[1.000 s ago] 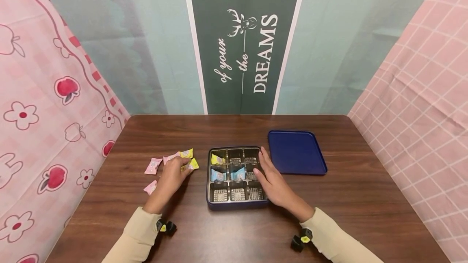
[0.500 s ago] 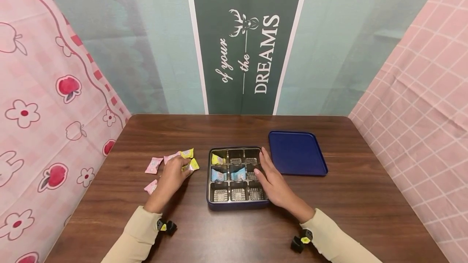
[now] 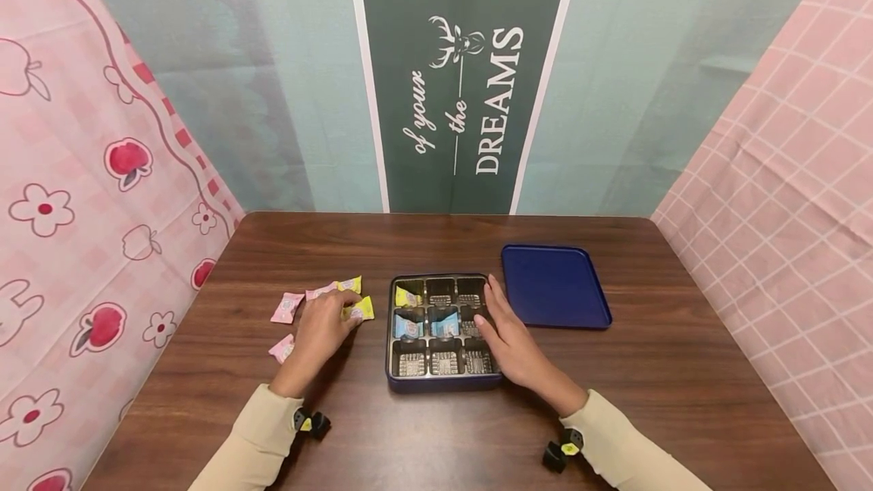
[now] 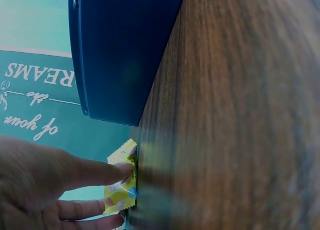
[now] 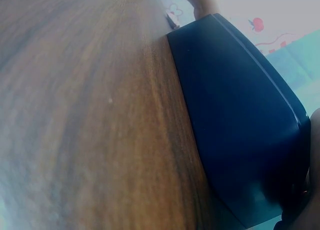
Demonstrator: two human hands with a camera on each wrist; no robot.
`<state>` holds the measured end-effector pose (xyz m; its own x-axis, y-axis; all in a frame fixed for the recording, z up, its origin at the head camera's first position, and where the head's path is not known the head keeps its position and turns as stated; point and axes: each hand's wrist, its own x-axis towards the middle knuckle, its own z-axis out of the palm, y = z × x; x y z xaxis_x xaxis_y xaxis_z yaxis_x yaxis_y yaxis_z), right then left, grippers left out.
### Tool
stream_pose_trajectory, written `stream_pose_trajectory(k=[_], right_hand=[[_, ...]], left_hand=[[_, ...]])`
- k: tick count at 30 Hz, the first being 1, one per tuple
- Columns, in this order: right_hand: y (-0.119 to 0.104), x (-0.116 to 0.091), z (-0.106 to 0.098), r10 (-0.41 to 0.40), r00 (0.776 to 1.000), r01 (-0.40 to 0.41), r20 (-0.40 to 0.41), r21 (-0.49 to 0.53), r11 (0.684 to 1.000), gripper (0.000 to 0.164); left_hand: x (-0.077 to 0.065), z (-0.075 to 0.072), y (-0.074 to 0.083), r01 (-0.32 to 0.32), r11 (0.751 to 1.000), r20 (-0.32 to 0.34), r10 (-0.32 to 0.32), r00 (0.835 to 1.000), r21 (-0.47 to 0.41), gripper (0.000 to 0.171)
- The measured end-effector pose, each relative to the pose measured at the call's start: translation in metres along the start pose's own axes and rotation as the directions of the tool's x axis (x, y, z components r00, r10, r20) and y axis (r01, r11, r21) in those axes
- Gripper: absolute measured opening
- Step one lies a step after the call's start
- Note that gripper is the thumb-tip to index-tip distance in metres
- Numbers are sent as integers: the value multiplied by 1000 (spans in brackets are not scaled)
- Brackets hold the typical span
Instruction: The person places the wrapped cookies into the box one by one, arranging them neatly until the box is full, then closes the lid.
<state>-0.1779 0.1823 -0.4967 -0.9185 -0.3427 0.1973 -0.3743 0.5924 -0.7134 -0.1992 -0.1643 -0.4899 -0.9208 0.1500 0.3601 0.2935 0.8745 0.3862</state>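
Observation:
Thumb and fingers of my left hand (image 3: 323, 326) pinch a yellow-wrapped candy (image 3: 367, 308) left of the box. In the left wrist view, that candy (image 4: 120, 196) sits at the tabletop with the thumb across its wrapper. My right hand (image 3: 513, 343) rests along the right rim of the dark blue tin (image 3: 443, 383), its fingers straight. The tin's divided insert has three rows of compartments. One yellow candy (image 3: 407, 297) lies in the back left compartment. Two blue candies (image 3: 408, 327) occupy the left and middle compartments of the middle row.
Another yellow candy (image 3: 351, 285) and a pink candy (image 3: 320, 292) lie just beyond the left hand. More pink candies lie farther left (image 3: 286, 308) and by the left wrist (image 3: 282, 349). A flat blue lid (image 3: 555, 285) rests behind the right hand on the wooden table (image 3: 436, 445).
The pinched yellow candy has shifted slightly to the right with the left fingertips. The right hand and the tin stay in place.

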Motion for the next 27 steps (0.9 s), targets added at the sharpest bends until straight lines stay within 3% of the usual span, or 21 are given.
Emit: stream_pose_trajectory(k=[3,11,17,27], right_hand=[[0,0,0,-5,1000,5,-4,-8,1000,68],[-2,-1,1,-8,1000,8,-7,-10,1000,67],[-3,-1,1,-11,1000,11,-8,-15,1000,67],[-2,1,0,-12,1000,12,-19,-25,1000,66]], left_hand=[[0,-1,1,-10,1000,-4,10,1000,0,32],[0,-3,2,80,996,92,-75,993,-50,34],[1,-4,2,108,990,123,-96,988,-94,33],[4,-2,1,43,970,74,-26,997,-238,22]])
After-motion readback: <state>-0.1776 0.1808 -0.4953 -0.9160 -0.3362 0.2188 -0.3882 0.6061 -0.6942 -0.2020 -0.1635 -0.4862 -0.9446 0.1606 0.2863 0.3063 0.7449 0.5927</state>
